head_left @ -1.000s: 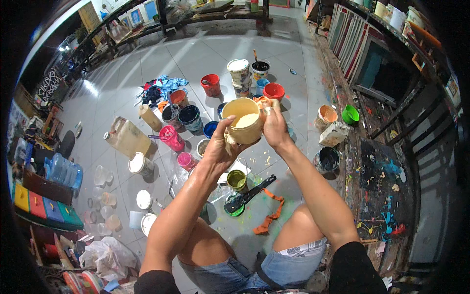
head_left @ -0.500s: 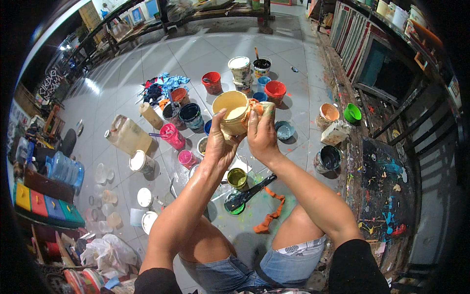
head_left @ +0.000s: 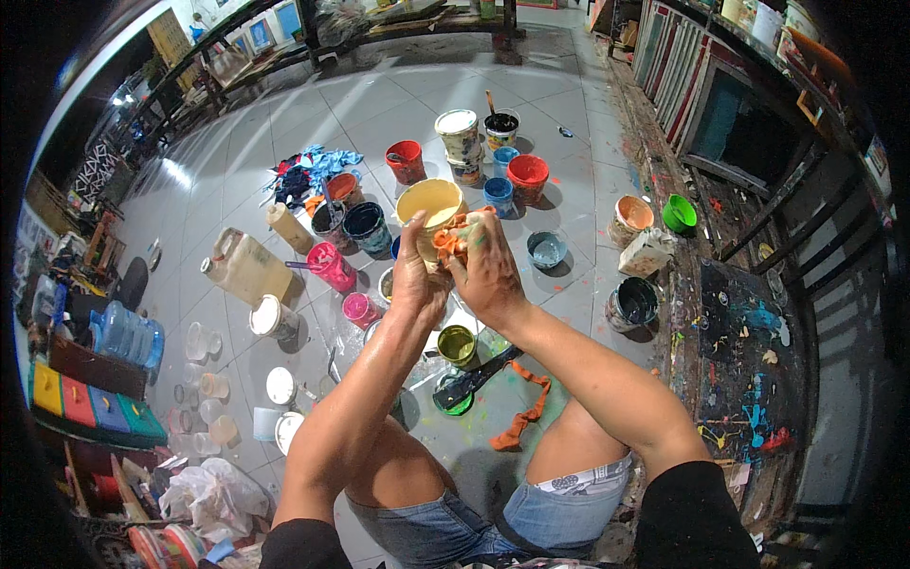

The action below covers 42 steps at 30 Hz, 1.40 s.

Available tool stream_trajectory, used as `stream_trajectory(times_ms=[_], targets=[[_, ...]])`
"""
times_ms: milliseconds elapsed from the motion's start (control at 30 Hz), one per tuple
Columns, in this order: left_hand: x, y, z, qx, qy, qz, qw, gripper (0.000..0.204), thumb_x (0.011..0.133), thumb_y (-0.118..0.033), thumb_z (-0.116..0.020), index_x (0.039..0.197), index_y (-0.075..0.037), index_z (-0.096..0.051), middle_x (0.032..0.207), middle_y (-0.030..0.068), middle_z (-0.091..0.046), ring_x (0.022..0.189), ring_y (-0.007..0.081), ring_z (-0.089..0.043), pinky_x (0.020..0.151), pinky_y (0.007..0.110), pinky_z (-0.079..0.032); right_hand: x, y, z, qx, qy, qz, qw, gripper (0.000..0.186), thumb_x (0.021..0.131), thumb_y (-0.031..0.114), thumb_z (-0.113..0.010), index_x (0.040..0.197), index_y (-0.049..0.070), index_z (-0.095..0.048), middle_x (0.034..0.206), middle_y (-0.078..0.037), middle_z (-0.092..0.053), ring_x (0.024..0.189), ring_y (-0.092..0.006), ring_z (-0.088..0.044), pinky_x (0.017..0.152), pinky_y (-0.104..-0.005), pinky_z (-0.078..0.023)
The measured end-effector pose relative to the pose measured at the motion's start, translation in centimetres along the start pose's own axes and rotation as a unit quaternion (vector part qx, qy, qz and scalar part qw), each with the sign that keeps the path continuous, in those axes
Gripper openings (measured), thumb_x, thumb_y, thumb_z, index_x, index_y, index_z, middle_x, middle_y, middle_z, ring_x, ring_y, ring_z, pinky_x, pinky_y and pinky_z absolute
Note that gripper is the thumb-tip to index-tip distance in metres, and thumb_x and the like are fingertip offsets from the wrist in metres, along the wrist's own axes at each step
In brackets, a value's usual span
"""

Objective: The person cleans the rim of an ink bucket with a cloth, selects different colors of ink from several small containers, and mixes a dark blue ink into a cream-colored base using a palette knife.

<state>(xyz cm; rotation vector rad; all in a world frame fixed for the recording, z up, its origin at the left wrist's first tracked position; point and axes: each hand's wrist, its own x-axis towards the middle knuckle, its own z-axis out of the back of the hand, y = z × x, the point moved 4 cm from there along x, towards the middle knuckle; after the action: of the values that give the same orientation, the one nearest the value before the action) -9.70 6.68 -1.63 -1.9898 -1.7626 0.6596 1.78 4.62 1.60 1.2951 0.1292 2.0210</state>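
My left hand [head_left: 417, 275] grips a yellow paint tub [head_left: 431, 197] by its near left side, tilting its open mouth up toward me. Yellow paint coats the tub's inside. Bunched in my right hand [head_left: 493, 275], an orange rag [head_left: 449, 241] is pressed against the tub's near right outer wall. Below my hands stands a cup of olive paint [head_left: 457, 343]. Beside that lie a dark paint-stained flat tool [head_left: 485, 374] and a strip of orange cloth [head_left: 527, 410]. The tub's underside is hidden by my hands.
Several paint pots stand around, including a red bucket [head_left: 528, 174], a pink cup [head_left: 332, 267] and a grey-blue tub [head_left: 547, 248]. A yellowish jerrycan [head_left: 248, 267] is at left. Along the right runs a paint-spattered wooden board [head_left: 744, 360]. Blue rags [head_left: 327, 163] lie farther off.
My right hand has moved left and slightly down with the rag, from the tub's right edge onto its near wall. The tub has shifted slightly left.
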Motion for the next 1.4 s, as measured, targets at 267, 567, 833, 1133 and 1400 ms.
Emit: stream_trajectory(times_ms=[267, 567, 833, 1133, 1400], targets=[[-0.2, -0.7, 0.9, 0.036, -0.031, -0.011, 0.999, 0.060, 0.088, -0.043, -0.067, 0.133, -0.007, -0.049, 0.121, 0.0087, -0.062, 0.106, 0.0215, -0.064, 0.093, 0.037, -0.051, -0.4, 0.3, 0.5, -0.032, 0.040, 0.129, 0.990, 0.032, 0.077, 0.006, -0.068, 0.106, -0.001, -0.056, 0.113, -0.016, -0.053, 0.107, -0.0360, -0.055, 0.094, -0.0454, -0.047], [0.2, -0.7, 0.6, 0.114, -0.036, -0.096, 0.988, 0.043, 0.089, -0.030, -0.065, 0.121, -0.006, -0.052, 0.111, 0.0101, -0.061, 0.100, 0.0224, -0.063, 0.086, 0.037, -0.053, 0.2, -0.4, 1.3, 0.084, -0.024, -0.028, 0.996, 0.036, 0.081, 0.008, -0.067, 0.110, -0.003, -0.048, 0.107, -0.024, -0.051, 0.105, -0.0443, -0.053, 0.095, -0.0508, -0.043], [-1.2, -0.6, -0.8, 0.146, -0.064, -0.076, 0.984, 0.045, 0.089, -0.026, -0.063, 0.128, -0.008, -0.048, 0.115, 0.0091, -0.061, 0.100, 0.0208, -0.063, 0.082, 0.035, -0.054, 0.1, -1.7, 1.4, 0.176, -0.065, -0.136, 0.973, 0.024, 0.093, 0.009, -0.059, 0.111, -0.003, -0.048, 0.108, -0.022, -0.057, 0.097, -0.0357, -0.061, 0.084, -0.0420, -0.049], [-3.1, -1.5, -1.4, 0.280, -0.074, -0.074, 0.954, 0.048, 0.087, -0.014, -0.066, 0.130, -0.004, -0.046, 0.113, 0.0132, -0.061, 0.087, 0.0197, -0.067, 0.069, 0.028, -0.058, 0.6, -2.7, 2.3, 0.186, -0.149, -0.196, 0.951, 0.033, 0.093, 0.007, -0.061, 0.119, -0.003, -0.044, 0.107, -0.020, -0.061, 0.101, -0.0305, -0.064, 0.089, -0.0408, -0.050], [-3.2, -1.0, -0.4, 0.270, -0.008, -0.008, 0.963, 0.050, 0.092, -0.021, -0.063, 0.136, -0.009, -0.042, 0.119, 0.0110, -0.060, 0.092, 0.0196, -0.067, 0.070, 0.028, -0.055, 0.7, -4.5, 2.7, 0.255, -0.144, -0.213, 0.932, 0.037, 0.089, 0.007, -0.067, 0.116, -0.001, -0.044, 0.110, -0.017, -0.059, 0.101, -0.0253, -0.064, 0.089, -0.0377, -0.051]])
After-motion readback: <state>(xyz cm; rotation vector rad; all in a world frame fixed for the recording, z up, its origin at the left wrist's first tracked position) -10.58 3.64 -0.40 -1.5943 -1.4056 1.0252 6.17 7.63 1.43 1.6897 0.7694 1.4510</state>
